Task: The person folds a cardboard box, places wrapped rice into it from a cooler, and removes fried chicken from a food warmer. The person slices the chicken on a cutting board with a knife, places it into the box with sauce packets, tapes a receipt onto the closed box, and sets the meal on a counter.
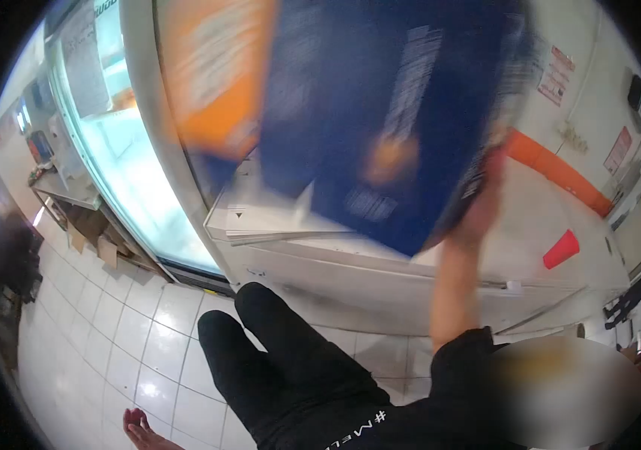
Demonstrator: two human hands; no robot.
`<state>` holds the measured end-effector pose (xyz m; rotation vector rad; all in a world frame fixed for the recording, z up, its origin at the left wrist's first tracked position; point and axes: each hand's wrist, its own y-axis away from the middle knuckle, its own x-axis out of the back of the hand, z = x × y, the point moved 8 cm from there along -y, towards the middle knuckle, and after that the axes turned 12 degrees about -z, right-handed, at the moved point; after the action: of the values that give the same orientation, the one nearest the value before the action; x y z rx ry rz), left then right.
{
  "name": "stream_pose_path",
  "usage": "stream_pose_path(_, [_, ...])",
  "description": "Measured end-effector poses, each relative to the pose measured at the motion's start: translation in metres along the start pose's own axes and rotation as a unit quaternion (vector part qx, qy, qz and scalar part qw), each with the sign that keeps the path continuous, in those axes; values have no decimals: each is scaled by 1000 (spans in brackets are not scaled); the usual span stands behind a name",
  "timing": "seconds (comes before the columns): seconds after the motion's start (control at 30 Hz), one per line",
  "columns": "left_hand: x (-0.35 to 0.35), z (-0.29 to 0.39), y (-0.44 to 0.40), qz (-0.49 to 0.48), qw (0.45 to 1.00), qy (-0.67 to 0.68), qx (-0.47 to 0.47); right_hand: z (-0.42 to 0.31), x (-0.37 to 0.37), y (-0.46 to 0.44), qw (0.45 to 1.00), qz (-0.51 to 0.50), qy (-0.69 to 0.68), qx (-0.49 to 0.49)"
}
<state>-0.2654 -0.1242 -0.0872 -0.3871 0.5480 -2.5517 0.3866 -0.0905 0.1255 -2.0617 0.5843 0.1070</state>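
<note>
Your right hand (pixel 483 202), blurred, seems closed on the right edge of the blue box (pixel 365 90), which extends leftward across the far middle; its long axis is unclear. Your left hand (pixel 139 427) curls near left, well apart; I can't tell its hold.

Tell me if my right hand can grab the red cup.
Probably not as is: the right hand looks occupied with the blue box, though nothing appears to block the red cup.
</note>
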Motion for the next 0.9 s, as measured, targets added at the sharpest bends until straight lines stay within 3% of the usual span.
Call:
stream_pose_path(0.03, [-4, -16, 1, -18, 1000, 11, 19, -28, 16, -25, 996, -8, 51, 74])
stream_pose_path(0.1, [-11, -55, -1, -79, 990, 54, 104, -67, 18, -63, 965, -74, 212, 133])
stream_pose_path(0.17, [-24, -96, -4, -119, 982, 68, 130, -68, 28, -87, 839, -137, 514, 116])
stream_pose_path(0.23, [-57, -81, -7, -134, 982, 87, 104, -41, 37, -104, 719, -212, 649, 130])
stream_pose_path(0.3, [-83, -70, -11, -182, 974, 77, 110, 10, 72, -106, 549, -284, 764, 183])
stream_pose_path(0.4, [-115, -50, -12, -214, 970, 59, 99, 104, 153, -79, 415, -394, 808, 138])
stream_pose_path(0.5, [-130, -48, -6, -242, 960, 38, 133, 166, 221, -39, 460, -454, 756, -103])
stream_pose_path(0.57, [-134, -64, -3, -257, 951, 44, 167, 171, 238, -28, 476, -434, 751, -146])
stream_pose_path(0.8, [-157, -74, -9, -281, 940, 34, 189, 133, 203, -46, 557, -340, 749, -117])
stream_pose_path(0.9, [-171, -69, -13, -292, 938, 27, 183, 122, 207, -44, 538, -336, 753, -175])
